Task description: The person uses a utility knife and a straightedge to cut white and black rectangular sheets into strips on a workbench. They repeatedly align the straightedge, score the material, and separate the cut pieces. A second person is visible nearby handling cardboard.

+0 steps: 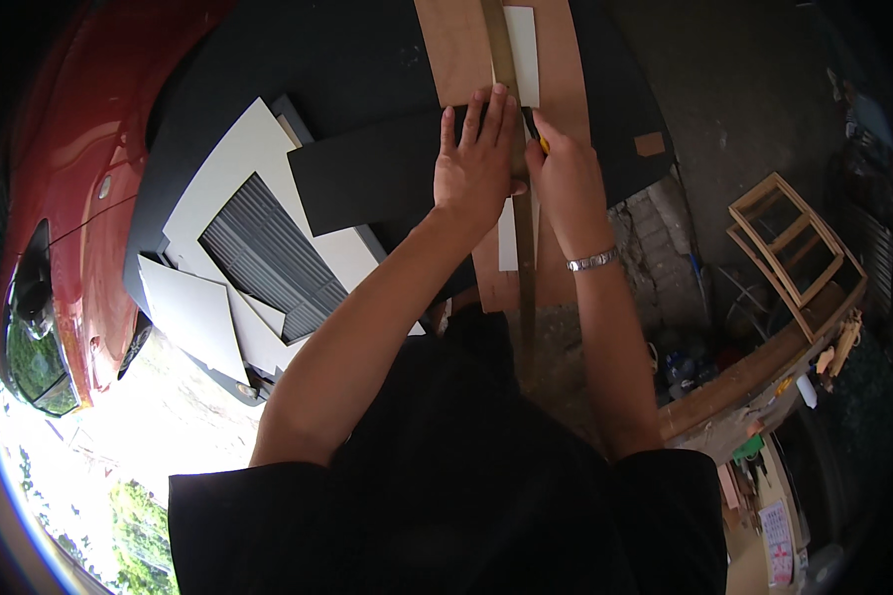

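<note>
While the left hand [478,164] lies flat with its fingers [486,111] spread and released, pressing a long metal straightedge [522,248] onto a black sheet [367,178], the right hand [564,174] sits just at its 3 o'clock, fingers clenched around a yellow-and-black utility knife [536,132] set against the ruler's edge. Beneath them lies a brown board [461,50] on the dark counter [347,59]. At 9 o'clock of the hands lie white mat boards [238,159]; at 4 o'clock stand wooden frames [789,248].
</note>
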The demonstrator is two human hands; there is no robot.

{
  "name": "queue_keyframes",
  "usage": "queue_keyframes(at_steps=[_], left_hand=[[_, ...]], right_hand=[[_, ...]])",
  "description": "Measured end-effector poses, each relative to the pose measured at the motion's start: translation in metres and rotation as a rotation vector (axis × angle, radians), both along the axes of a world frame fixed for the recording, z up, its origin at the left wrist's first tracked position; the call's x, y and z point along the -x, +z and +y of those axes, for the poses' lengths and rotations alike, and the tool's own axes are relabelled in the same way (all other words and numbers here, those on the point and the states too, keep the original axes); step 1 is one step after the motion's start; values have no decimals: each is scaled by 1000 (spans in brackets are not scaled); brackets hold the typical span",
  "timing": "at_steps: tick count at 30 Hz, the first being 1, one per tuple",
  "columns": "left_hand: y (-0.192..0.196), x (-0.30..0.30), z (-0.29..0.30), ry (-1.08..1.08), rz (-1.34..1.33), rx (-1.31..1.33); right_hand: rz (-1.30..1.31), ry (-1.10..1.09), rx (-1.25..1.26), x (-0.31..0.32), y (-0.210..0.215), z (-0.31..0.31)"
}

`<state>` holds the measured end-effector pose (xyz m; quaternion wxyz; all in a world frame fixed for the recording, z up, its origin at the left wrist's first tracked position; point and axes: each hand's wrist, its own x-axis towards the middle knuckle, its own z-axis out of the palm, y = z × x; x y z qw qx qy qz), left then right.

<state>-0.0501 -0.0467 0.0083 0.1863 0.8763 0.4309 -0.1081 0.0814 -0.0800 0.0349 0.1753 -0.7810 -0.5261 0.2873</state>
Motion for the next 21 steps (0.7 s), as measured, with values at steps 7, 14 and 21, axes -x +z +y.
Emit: queue_keyframes(at_steps=[7, 14, 21], left_hand=[[-4, 2, -3, 6, -37, -29], [-5, 2, -2, -2, -17, -73], [-4, 2, -3, 5, -24, -62]], right_hand=[[71, -66, 128, 9, 7, -33], [15, -41, 84, 14, 4, -73], [36, -57, 114, 19, 4, -104]])
